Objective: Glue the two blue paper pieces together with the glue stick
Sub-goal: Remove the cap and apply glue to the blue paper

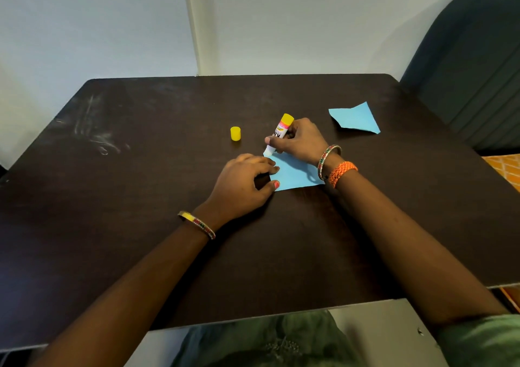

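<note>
On the dark brown wooden table (140, 169) the small yellow plastic cap (235, 133) stands alone. Just right of it, the left hand (247, 181) lies flat, fingertips pinning the near blue paper piece (295, 174). The right hand (302, 140) is wrapped around the white glue stick with a yellow base (281, 133), its tip apparently touching the paper's far corner. The second blue paper piece (355, 119) lies well apart, far right. If the left hand's pressure slackens, the stick's drag could crumple or tear that corner.
</note>
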